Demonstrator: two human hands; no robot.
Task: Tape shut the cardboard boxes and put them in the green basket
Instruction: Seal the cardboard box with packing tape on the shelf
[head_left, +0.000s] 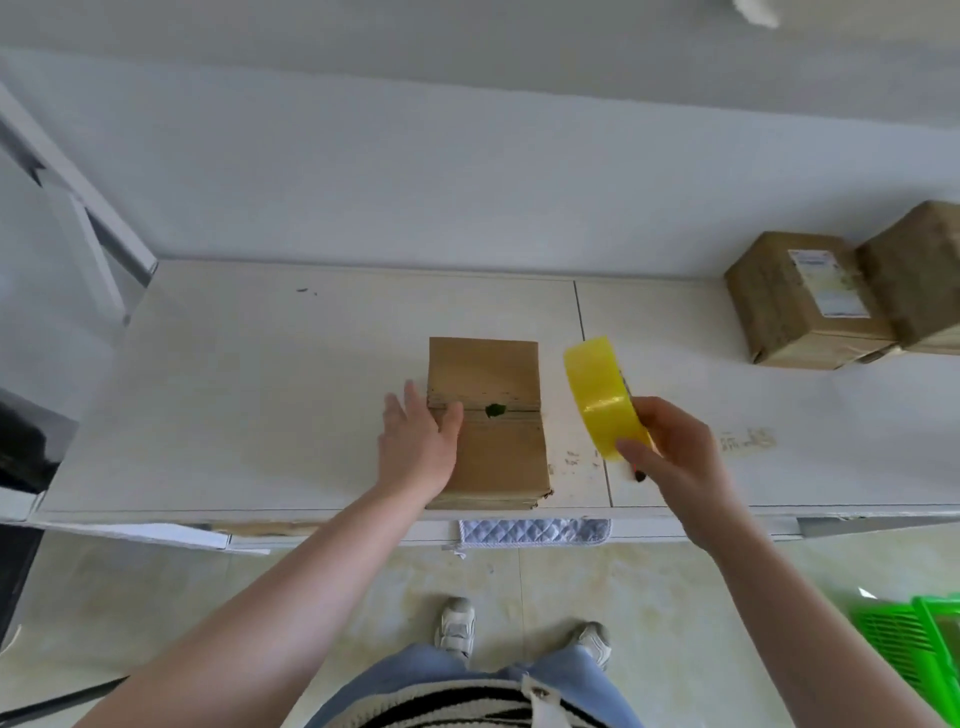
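Right hand (670, 447) grips yellow tape roll (605, 397) just beside the cardboard box (488, 415).
Left hand (421, 436) lies flat-fingered on the box, steadying its flaps (seam untaped); green basket (914, 639) waits on the floor.

The white surface (260, 415) is carrying one flat cardboard box (488, 374) near its front edge at the centre. Two more cardboard boxes (800, 301) are sitting side by side, touching, at its far right end. The tiled floor (649, 597) below is carrying a green basket (904, 639) at the right.
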